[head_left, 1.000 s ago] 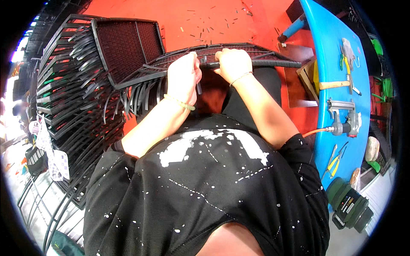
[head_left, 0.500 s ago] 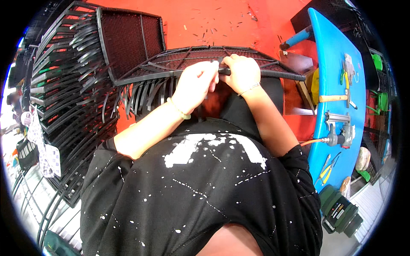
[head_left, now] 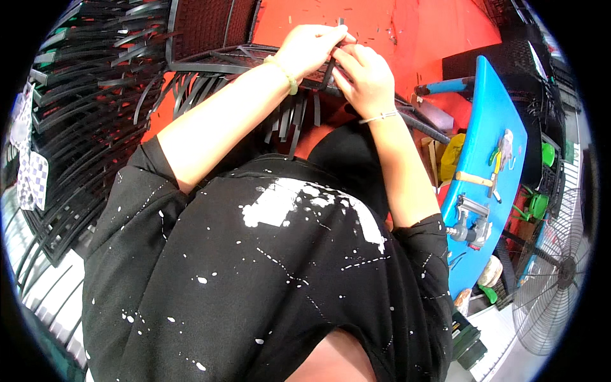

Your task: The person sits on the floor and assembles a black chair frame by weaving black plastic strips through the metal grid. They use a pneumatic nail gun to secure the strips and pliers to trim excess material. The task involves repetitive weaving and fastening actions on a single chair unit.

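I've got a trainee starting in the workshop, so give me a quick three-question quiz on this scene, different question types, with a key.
1. True or false: the wooden-handled hammer lies on the blue table.
2. The left hand and right hand come together at which item?
A. a pair of pliers
B. a black strip
C. a piece of cloth
3. Fill in the blank: the pale beaded bracelet is on the ____ wrist.

Key: 1 true; 2 B; 3 left.
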Action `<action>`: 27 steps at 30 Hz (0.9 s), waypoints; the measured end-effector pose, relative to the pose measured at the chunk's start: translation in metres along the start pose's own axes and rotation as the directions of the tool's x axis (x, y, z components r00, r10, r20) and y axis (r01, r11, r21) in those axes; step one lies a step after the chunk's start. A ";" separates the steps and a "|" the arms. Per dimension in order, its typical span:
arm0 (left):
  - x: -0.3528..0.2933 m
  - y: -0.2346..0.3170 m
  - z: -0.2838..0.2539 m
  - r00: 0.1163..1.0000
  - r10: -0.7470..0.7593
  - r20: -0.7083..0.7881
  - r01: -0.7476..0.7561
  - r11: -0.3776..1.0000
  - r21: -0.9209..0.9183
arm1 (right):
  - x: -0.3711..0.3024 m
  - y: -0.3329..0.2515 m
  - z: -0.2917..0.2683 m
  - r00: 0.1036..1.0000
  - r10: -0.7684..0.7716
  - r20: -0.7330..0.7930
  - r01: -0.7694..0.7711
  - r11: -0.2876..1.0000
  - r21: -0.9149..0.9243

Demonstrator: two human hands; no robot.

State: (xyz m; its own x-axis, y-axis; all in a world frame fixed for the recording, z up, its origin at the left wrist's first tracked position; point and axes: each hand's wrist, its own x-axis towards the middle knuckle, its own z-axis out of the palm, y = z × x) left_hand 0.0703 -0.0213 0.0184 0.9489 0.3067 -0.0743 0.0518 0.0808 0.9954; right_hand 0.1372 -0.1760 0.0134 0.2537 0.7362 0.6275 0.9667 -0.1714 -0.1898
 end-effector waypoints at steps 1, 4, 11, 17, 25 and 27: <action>0.002 -0.005 -0.002 0.999 0.048 -0.009 -0.047 0.994 0.097 | 0.003 0.003 0.003 0.999 -0.041 -0.009 0.041 0.999 -0.015; -0.011 -0.003 -0.011 0.996 0.095 -0.005 -0.081 0.874 0.479 | 0.005 0.010 0.013 1.000 -0.009 0.027 0.010 0.999 -0.038; -0.071 -0.026 -0.033 0.904 0.328 0.272 -0.340 0.171 0.925 | -0.006 0.022 0.028 0.929 0.297 0.220 -0.300 0.954 -0.018; -0.075 -0.036 -0.033 0.902 0.356 0.244 -0.334 0.221 0.916 | -0.013 0.031 0.034 0.731 0.542 0.415 -0.683 0.587 0.436; -0.076 -0.042 -0.033 0.888 0.394 0.237 -0.340 0.217 0.915 | -0.010 0.039 0.028 0.411 0.359 0.838 -0.911 0.136 0.388; -0.077 -0.044 -0.034 0.878 0.414 0.239 -0.351 0.221 0.910 | -0.012 0.042 0.031 0.424 0.330 0.843 -0.906 0.138 0.401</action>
State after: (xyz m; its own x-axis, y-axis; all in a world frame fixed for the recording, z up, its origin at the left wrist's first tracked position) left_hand -0.0154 -0.0166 -0.0213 0.9294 0.0763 0.3611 -0.0387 -0.9528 0.3010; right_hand 0.1737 -0.1721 -0.0255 0.3998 0.8076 -0.4336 -0.1095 -0.4276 -0.8973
